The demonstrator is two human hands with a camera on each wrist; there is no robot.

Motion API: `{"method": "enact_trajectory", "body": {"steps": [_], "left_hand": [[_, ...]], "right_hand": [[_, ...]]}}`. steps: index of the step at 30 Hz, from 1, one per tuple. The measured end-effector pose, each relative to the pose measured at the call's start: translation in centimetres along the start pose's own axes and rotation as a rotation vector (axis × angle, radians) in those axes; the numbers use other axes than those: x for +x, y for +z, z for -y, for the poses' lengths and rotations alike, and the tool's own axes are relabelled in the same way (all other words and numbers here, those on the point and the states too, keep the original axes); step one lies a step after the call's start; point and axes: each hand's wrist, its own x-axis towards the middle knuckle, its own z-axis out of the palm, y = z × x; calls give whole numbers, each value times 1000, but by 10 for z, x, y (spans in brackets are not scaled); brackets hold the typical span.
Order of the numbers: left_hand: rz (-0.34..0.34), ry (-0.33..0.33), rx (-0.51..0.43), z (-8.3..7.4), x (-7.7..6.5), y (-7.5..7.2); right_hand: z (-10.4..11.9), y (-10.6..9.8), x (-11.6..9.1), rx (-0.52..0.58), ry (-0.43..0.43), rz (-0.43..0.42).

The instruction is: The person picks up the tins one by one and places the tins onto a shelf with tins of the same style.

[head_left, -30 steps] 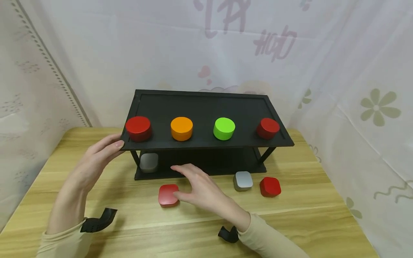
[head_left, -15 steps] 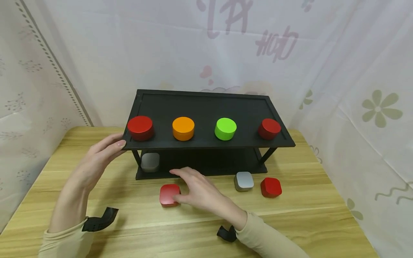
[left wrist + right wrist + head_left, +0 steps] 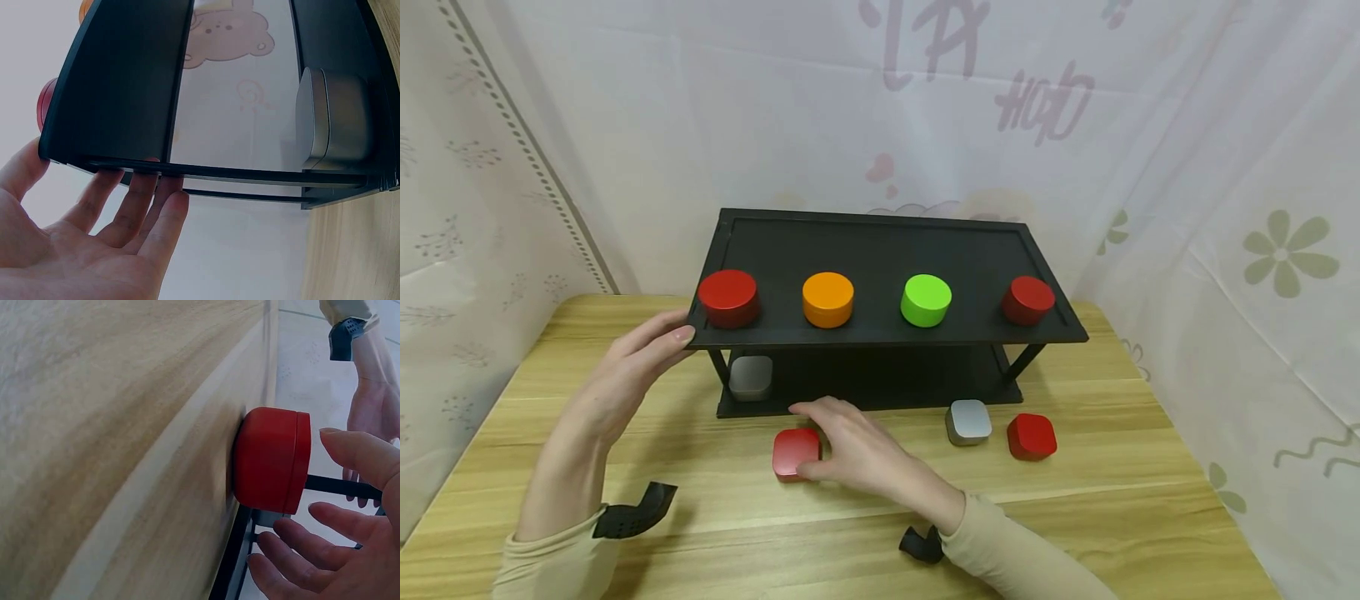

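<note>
My left hand (image 3: 613, 379) touches the left end of a black two-tier rack (image 3: 880, 250). In the left wrist view, its thumb lies at the upper board's edge and its fingertips (image 3: 178, 199) lie against the side bar. A red rounded-square tin (image 3: 795, 454) sits on the table in front of the rack. My right hand (image 3: 857, 446) is beside this tin, thumb near its front right corner and fingers reaching past its back. In the right wrist view, a gap shows between the spread fingers and the lidded red tin (image 3: 272, 459).
On the upper board stand a larger red round tin (image 3: 728, 298), an orange one (image 3: 827, 300), a green one (image 3: 926, 301) and a smaller red one (image 3: 1027, 301). A grey square tin (image 3: 750, 377) sits on the lower board; a silver one (image 3: 968, 422) and another red one (image 3: 1032, 437) lie right.
My right hand has moved slightly left and toward the person, closer around the red square tin. My left hand stays at the rack's end, and the head view has shifted a little.
</note>
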Motion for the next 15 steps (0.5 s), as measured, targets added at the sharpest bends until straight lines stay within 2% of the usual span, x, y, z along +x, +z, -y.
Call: {"method": "enact_trajectory", "body": {"steps": [15], "left_hand": [[-10,-3,19,0,0,1]], "right_hand": [[-1,7,3,-14,21,63]]}}
